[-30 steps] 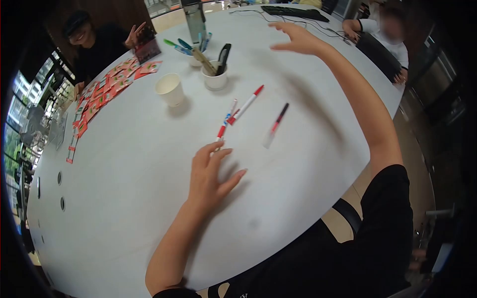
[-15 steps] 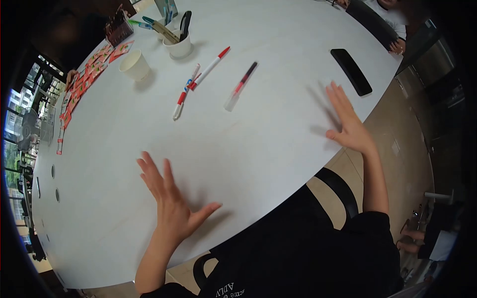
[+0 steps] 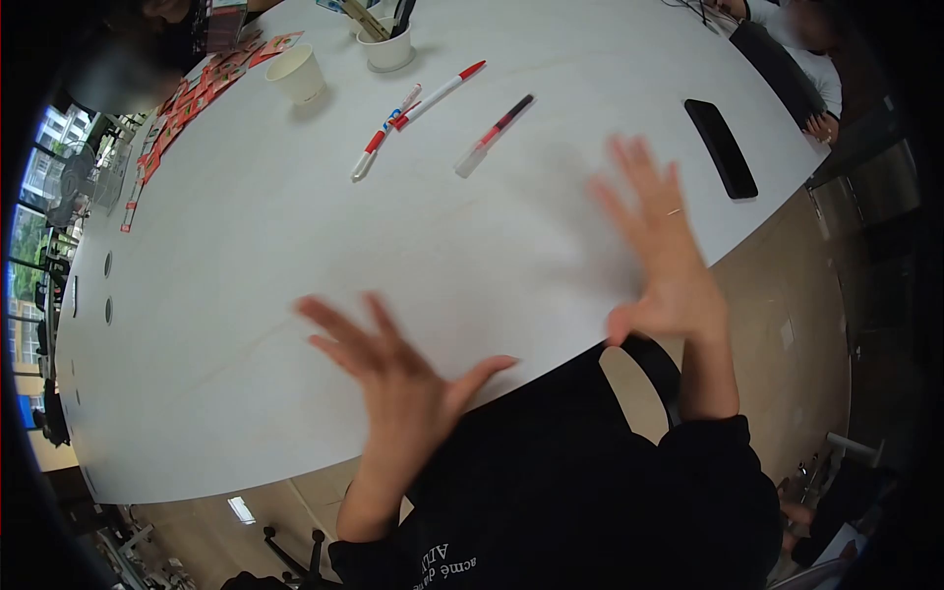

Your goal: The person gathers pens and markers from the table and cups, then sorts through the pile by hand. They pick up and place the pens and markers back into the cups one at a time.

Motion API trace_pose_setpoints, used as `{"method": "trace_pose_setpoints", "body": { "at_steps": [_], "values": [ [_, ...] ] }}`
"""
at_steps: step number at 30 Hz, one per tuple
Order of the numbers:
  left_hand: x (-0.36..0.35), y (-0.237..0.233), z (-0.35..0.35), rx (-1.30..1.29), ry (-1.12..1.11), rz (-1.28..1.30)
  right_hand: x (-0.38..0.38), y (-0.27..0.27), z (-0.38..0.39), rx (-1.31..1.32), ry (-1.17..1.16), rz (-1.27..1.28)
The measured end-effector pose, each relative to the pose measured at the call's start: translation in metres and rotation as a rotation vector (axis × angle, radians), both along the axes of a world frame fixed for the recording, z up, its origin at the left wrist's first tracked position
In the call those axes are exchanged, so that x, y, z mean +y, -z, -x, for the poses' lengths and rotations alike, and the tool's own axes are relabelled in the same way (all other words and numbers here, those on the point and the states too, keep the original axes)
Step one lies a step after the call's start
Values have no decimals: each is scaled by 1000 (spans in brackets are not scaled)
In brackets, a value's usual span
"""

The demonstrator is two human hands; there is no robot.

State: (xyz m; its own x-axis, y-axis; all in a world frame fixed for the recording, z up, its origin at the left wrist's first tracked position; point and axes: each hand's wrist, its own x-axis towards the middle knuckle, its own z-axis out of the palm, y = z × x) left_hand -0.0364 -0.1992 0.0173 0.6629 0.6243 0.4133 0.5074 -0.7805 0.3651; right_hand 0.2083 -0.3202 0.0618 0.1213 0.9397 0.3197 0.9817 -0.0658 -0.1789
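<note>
My left hand point(image 3: 398, 379) hovers over the near edge of the white table point(image 3: 246, 265), fingers spread, holding nothing. My right hand point(image 3: 657, 241) is also open and empty above the table's right side, slightly blurred. A black smartphone point(image 3: 721, 147) lies to the right of it. Up and left of my right hand is a capped pen with red ink point(image 3: 494, 136). A red-and-white pen point(image 3: 441, 94) touches or crosses a white pen with red and blue parts point(image 3: 385, 133) farther left. Neither hand touches any of these.
A paper cup point(image 3: 295, 75) stands at the back left, beside a white cup holding pens and a cutter point(image 3: 387, 49). Red-and-white packets point(image 3: 202, 93) lie along the far left edge. Other people sit at the back left and back right. A chair point(image 3: 649, 379) is beside me.
Both hands have lifted and shifted: the left rightward, the right leftward, bringing them closer together. The view has tilted, so the pens and cups appear higher. The objects look undisturbed.
</note>
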Motion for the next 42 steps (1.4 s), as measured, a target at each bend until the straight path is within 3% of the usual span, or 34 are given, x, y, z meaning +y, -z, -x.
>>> {"method": "trace_pose_setpoints", "body": {
  "at_steps": [2, 3, 5, 6, 9, 12, 13, 15, 16, 17, 19, 21, 22, 24, 25, 27, 29, 31, 37, 40, 42],
  "values": [
    [32, 0, 26, -239, -146, -113, -24, 18, -51, 150, 202, -218],
    [36, 3, 34, -299, -198, -12, -34, 28, -67, 245, 268, -311],
    [35, 10, 46, -414, -299, 195, -47, 47, -72, 251, 371, -243],
    [29, 15, 44, -352, -273, 209, -49, 50, -69, 251, 423, -211],
    [23, 23, 31, -505, -134, 174, -43, 51, -52, 294, 379, -340],
    [16, 4, 24, -415, 11, 219, -27, 37, -33, 394, 212, -564],
    [13, -1, 22, -387, 59, 230, -20, 33, -20, 310, 82, -335],
    [2, -2, 8, -52, 255, 249, -2, 19, 17, 85, -168, 104],
    [-1, -2, 4, 119, 352, 256, 1, 19, 17, 21, -185, 5],
    [4, -3, 9, 24, 231, 141, 5, 21, 13, -48, -199, -95],
    [23, 0, 28, -192, 23, -78, 3, 31, -19, 339, -60, -587],
    [34, -6, 56, -340, -120, 123, -7, 33, -37, 702, 118, -1116],
    [37, -4, 49, -241, -10, 138, -16, 34, -49, 773, 258, -1151],
    [37, -1, 58, 12, 84, 135, -10, 34, -53, 760, 265, -873],
    [43, -5, 55, 61, 118, 111, -6, 30, -48, 623, 173, -576],
    [59, -12, 51, 167, 170, 60, 16, 13, -32, 287, -68, -230],
    [87, -19, 32, 107, 244, 21, 49, 9, -23, 39, -121, -241],
    [111, -25, 0, 40, 292, 25, 94, 14, -28, 93, -310, -289],
    [164, 12, -70, 72, 238, -21, 209, 69, -55, 142, -395, -257],
    [167, 9, -72, 196, 245, 142, 207, 81, -47, 13, -441, -323],
    [167, 6, -70, 227, 271, 158, 205, 82, -47, 92, -439, -264]
  ]
}}
